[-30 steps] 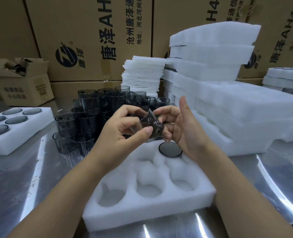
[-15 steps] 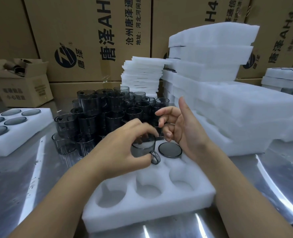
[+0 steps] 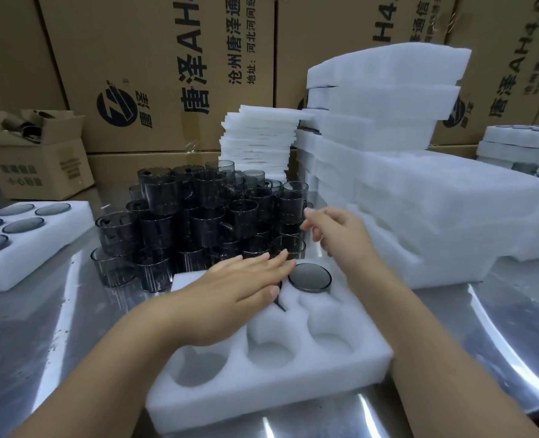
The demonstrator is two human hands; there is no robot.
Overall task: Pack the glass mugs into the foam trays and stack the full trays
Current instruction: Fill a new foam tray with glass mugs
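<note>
Mug pile (image 3: 198, 222) behind foam tray (image 3: 261, 393); foam stacks (image 3: 388, 121) right; cartons (image 3: 167, 58) behind.

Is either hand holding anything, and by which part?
Nothing is held. The left hand lies flat on a mug seated in the tray; the right hand hovers empty near the mug pile.

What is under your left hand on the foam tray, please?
Only a dark handle sliver shows beside the left hand, pressed flat on the foam tray; whatever lies beneath is covered.
</note>
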